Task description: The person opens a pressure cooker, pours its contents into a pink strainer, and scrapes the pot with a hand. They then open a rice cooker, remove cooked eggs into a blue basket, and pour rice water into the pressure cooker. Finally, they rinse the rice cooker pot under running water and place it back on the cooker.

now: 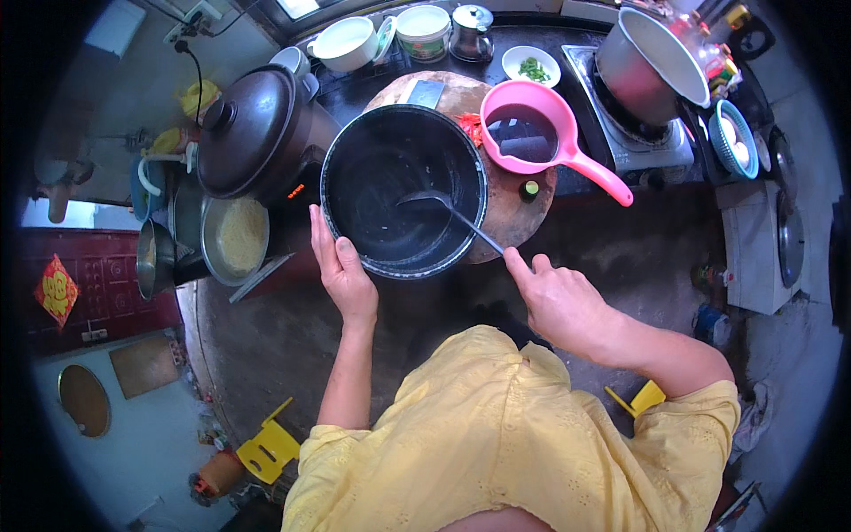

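Observation:
My left hand is pressed along the outer left side of a deep black pot, its thumb near the rim. The pot looks almost bare inside, with a few pale specks and streaks on the wall. My right hand grips the handle of a metal ladle, whose head rests inside the pot. The pot sits over a round wooden chopping board; its underside is hidden. On the board are a cleaver blade, sliced red peppers and a pink plastic dipper of dark-looking liquid.
A lidded dark electric pot stands left, above a metal basin of pale grains. A green-capped bottle is beside the dipper. Behind is a bowl of chopped greens. To the right, an aluminium pot sits on a gas stove.

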The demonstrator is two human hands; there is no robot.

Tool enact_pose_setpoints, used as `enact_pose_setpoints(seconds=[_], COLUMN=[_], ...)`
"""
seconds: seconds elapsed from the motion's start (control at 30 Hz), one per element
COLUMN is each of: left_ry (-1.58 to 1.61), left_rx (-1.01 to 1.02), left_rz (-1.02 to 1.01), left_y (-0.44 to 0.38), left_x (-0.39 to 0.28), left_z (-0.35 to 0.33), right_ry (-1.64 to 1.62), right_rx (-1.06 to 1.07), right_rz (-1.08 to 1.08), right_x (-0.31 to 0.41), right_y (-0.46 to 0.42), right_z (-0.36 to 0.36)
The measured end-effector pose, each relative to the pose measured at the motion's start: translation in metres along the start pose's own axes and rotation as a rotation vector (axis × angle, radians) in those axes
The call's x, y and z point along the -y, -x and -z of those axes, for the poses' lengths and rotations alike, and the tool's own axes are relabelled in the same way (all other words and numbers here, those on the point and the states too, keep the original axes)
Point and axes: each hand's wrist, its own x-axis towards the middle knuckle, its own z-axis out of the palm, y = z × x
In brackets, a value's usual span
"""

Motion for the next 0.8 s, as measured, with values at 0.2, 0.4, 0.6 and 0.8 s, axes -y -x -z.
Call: enact_pose_setpoints(seconds=[0.2, 0.4, 0.6, 0.8], left_ry=[-0.004, -0.003, 0.015, -0.003], left_rx=[0.069, 0.073, 0.088, 0.063], left_rz=[-0.106, -0.131, -0.121, -0.103], left_y=[0.007, 0.007, 0.004, 0.002], left_x=[-0.006, -0.001, -0.009, -0.011], left_z=[-0.002, 0.000, -0.005, -0.005], right_ry=[-0.701, -0.273, 0.666, 0.683], right_rx=[0.132, -0.320, -0.490, -0.223], right_rz=[-0.023, 0.027, 0.130, 0.155], right_x=[0.000, -0.018, -0.042, -0.037], right_y=[-0.017, -0.024, -0.035, -0.019], right_z=[0.018, 0.006, 0.015, 0.028])
